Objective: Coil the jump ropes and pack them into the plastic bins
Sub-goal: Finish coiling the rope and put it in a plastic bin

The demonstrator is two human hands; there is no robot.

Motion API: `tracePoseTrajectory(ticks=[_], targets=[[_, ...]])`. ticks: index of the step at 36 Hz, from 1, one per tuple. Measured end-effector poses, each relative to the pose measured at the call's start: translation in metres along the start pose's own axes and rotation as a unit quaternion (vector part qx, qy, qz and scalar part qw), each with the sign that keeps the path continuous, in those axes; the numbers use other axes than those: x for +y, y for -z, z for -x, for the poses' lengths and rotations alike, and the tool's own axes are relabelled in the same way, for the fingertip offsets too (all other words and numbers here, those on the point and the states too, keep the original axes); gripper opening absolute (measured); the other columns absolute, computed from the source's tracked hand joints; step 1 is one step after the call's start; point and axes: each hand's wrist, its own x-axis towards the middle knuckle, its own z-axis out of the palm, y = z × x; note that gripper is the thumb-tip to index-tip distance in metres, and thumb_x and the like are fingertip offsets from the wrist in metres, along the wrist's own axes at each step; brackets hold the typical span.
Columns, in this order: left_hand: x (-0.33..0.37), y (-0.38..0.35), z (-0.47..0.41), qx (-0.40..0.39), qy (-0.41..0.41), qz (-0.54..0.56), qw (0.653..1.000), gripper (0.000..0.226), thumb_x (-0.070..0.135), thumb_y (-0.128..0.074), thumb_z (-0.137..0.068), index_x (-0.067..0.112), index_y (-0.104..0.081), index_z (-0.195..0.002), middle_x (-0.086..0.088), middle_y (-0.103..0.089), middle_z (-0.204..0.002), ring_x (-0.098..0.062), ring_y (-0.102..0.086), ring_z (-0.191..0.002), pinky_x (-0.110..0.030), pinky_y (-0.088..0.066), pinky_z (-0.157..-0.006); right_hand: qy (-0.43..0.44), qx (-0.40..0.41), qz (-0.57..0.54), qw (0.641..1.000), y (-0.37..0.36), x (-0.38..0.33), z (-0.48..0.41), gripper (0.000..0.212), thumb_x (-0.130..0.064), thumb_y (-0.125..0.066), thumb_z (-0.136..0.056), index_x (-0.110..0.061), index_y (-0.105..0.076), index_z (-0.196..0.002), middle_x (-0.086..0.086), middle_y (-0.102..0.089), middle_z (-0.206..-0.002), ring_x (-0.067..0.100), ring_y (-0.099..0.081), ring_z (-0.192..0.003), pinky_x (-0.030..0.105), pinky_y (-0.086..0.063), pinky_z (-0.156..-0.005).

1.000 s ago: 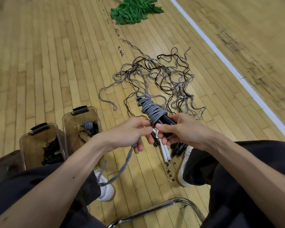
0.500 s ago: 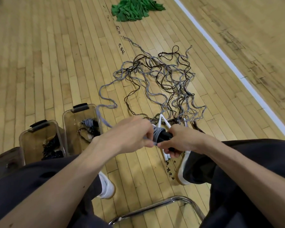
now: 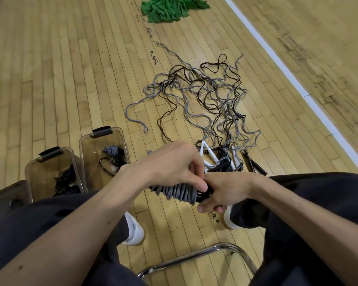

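I hold a coiled grey jump rope [image 3: 178, 193] wound round its black handles, level in front of my knees. My left hand [image 3: 170, 166] pinches the coil from above at its right end. My right hand [image 3: 221, 193] grips the black handles sticking out of the coil. Two clear plastic bins stand on the floor to my left: the nearer-left bin [image 3: 39, 174] holds a black rope bundle, and the other bin [image 3: 87, 159] holds a grey coil with black handles. A tangle of loose grey and black ropes [image 3: 205, 100] lies ahead, with white and black handles [image 3: 217, 159] near my hands.
A pile of green cloth [image 3: 170, 9] lies far ahead on the wooden gym floor. A white court line [image 3: 287, 75] runs diagonally at the right. A chrome chair frame [image 3: 194, 259] curves below my knees. My white shoes [image 3: 136, 230] rest on the floor.
The coil swung from pointing away from me to lying level between my hands. The loose grey tail that hung from my left hand is now wound in.
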Motion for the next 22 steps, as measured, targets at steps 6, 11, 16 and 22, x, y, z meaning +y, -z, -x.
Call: tracePoseTrajectory(ticks=[6,11,16,22], targets=[[-0.003,0.006,0.0,0.01,0.029,0.124,0.992,0.027,0.035,-0.091,-0.067,0.014,-0.075,-0.071,0.005,-0.07,-0.063,-0.004,-0.066,-0.061,-0.016,-0.048,-0.058,0.04,-0.053,-0.033,0.997,0.001,-0.008,0.014,0.023,-0.01,-0.071,-0.093,0.003,-0.056,-0.106,0.006,-0.058,-0.08,0.012,-0.054,-0.062,0.029,-0.048,-0.066],[-0.005,0.01,0.001,-0.012,0.023,0.244,0.969,0.023,0.024,-0.086,-0.073,0.004,-0.073,-0.074,-0.005,-0.071,-0.065,-0.011,-0.062,-0.057,-0.019,-0.046,-0.055,0.09,-0.069,-0.098,0.989,0.002,-0.013,0.024,0.05,-0.023,-0.073,-0.09,0.012,-0.051,-0.118,0.014,-0.053,-0.081,0.013,-0.05,-0.06,0.021,-0.045,-0.057],[-0.012,0.01,0.0,-0.02,0.03,0.339,0.94,0.019,0.04,-0.077,-0.066,0.021,-0.074,-0.067,0.0,-0.067,-0.059,-0.009,-0.053,-0.047,-0.018,-0.04,-0.044,0.141,-0.064,-0.185,0.971,0.0,-0.015,0.03,0.031,-0.043,-0.063,-0.09,-0.013,-0.056,-0.095,0.004,-0.052,-0.066,0.015,-0.046,-0.055,0.021,-0.039,-0.053],[-0.013,0.005,-0.004,0.037,0.055,0.33,0.942,0.031,0.042,-0.064,-0.08,0.013,-0.069,-0.07,0.005,-0.064,-0.057,-0.008,-0.058,-0.05,-0.018,-0.044,-0.047,0.2,-0.031,-0.227,0.953,0.006,-0.012,0.032,0.031,-0.035,-0.069,-0.093,-0.007,-0.057,-0.098,0.002,-0.055,-0.065,0.013,-0.048,-0.052,0.021,-0.04,-0.053]])
